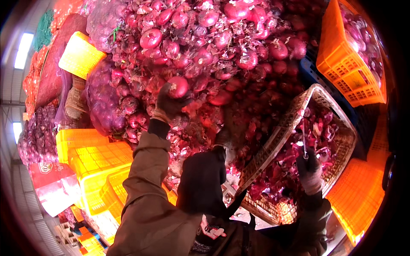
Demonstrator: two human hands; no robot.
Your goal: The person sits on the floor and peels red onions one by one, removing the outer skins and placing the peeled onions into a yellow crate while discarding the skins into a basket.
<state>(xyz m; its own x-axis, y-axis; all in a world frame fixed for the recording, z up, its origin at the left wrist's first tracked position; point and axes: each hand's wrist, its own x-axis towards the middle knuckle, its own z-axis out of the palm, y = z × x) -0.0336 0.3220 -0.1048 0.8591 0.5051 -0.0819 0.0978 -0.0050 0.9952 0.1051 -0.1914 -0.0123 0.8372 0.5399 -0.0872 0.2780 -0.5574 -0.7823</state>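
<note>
My left hand, in a dark work glove, is at the near side of a big heap of red onions. Its fingers curl round one red onion with a glossy skin. On the right, my gloved right hand grips a slim knife, whose thin blade points away from me. That hand is above a dirty, pale plastic crate, which stands tilted and holds loose onion skins. The knife's handle is mostly hidden in the glove.
Purple mesh sacks of onions lean at the left of the heap. Yellow plastic crates are stacked at lower left, beside a red and white bag. An orange crate of onions stands at upper right; another orange crate is at lower right.
</note>
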